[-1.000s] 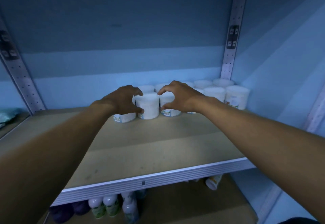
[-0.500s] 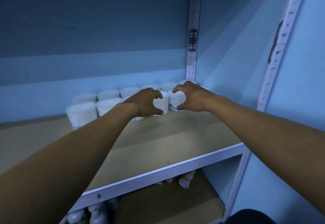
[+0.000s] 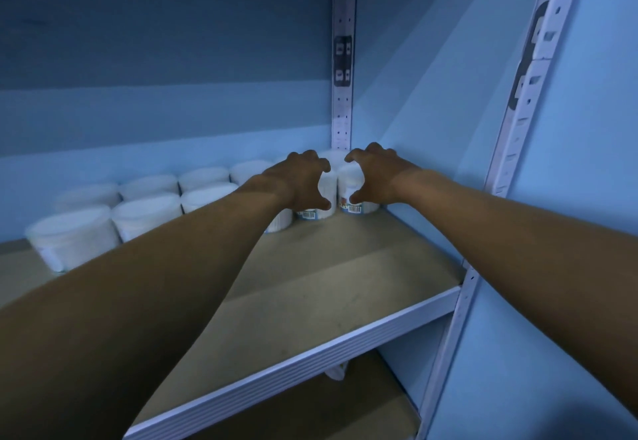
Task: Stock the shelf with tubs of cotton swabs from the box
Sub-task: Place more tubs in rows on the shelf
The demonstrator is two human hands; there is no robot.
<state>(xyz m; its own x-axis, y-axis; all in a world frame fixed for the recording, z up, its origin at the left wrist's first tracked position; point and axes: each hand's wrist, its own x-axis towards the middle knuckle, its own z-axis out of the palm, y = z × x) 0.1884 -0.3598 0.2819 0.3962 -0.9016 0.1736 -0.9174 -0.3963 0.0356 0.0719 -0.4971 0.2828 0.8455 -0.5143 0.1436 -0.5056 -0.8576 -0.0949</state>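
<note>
Tubs of cotton swabs (image 3: pixel 145 213) stood in two rows along the back of the shelf (image 3: pixel 310 287), running from the left of the frame to the corner right of centre. Both hands worked at that corner: the left hand (image 3: pixel 300 182) curled its fingers and thumb round one tub (image 3: pixel 322 194), and the right hand (image 3: pixel 374 177) gripped the neighbouring tub (image 3: pixel 348 186), close by the side wall. The step in hand looked like squaring the row into the corner; next, presumably, both grips would need loosening without tipping anything, then a return to the box, which was out of view. Labels showed a barcode low on each held tub, but no brand or wording could be read.
</note>
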